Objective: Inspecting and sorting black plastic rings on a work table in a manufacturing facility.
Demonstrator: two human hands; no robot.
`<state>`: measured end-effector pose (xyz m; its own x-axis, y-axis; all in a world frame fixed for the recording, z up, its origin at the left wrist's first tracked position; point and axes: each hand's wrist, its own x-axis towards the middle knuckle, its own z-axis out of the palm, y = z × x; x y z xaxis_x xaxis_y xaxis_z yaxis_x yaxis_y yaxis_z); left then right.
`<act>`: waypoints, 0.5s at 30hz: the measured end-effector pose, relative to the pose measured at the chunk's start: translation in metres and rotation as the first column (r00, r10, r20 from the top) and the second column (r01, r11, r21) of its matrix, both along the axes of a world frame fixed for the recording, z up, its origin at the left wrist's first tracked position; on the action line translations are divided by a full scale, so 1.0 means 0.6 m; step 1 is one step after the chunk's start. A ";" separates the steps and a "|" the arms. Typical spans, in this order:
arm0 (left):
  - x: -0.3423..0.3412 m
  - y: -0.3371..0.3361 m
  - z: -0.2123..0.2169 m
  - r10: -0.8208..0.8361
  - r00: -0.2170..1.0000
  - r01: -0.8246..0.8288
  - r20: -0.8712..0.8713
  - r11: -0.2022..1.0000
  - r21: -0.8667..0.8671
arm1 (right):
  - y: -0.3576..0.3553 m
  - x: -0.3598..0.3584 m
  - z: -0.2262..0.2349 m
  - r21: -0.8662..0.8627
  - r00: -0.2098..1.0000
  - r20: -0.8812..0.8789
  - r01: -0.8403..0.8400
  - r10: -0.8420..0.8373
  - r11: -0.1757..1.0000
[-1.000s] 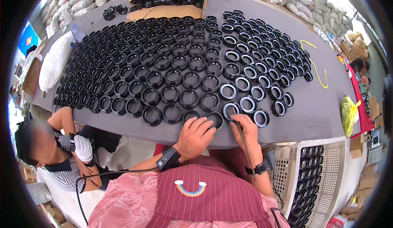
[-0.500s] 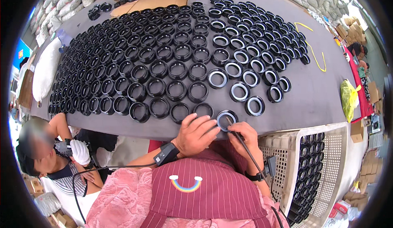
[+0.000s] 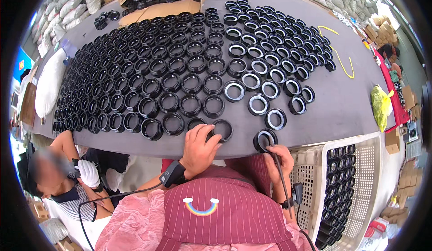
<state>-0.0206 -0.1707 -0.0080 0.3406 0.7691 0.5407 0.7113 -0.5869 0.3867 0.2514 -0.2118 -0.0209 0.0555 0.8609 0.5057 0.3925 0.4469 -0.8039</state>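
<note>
Black rings [image 3: 223, 130] look like glossy moulded plastic; several at the table's right carry pale, shiny inner bands [image 3: 258, 104]. Table cover [image 3: 342, 102] is matt grey, cloth-like. Crate [image 3: 315, 170] at the near right corner: white perforated plastic.

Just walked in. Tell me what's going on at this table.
A person sits at a grey table covered with rows of black rings, some with pale inner faces. The left hand rests on a black ring at the near edge. The right hand holds another ring at the table's edge, with a thin dark tool or cable by it. A white crate of stacked rings stands at the right. Another person crouches at lower left.
</note>
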 end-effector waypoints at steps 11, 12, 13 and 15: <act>0.144 0.026 0.003 -0.407 0.912 0.410 -0.046 0.905 0.115 | -0.069 0.014 0.057 0.073 0.929 -0.177 0.343 -0.326 0.936; 0.163 0.035 0.004 -0.395 0.914 0.406 -0.098 0.895 0.186 | -0.080 0.017 0.059 0.045 0.925 -0.207 0.335 -0.320 0.941; 0.179 0.043 0.004 -0.403 0.910 0.414 -0.096 0.889 0.193 | -0.086 0.020 0.061 0.079 0.931 -0.181 0.334 -0.316 0.939; 0.205 0.059 0.002 -0.382 0.913 0.402 -0.142 0.900 0.167 | -0.095 0.024 0.070 0.142 0.938 -0.082 0.346 -0.337 0.927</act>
<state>0.1026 -0.1354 -0.0071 0.6551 0.4490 0.6076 0.4384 -0.8809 0.1783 0.2659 -0.2686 0.0212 0.3643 0.6979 0.6166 0.5000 0.4120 -0.7618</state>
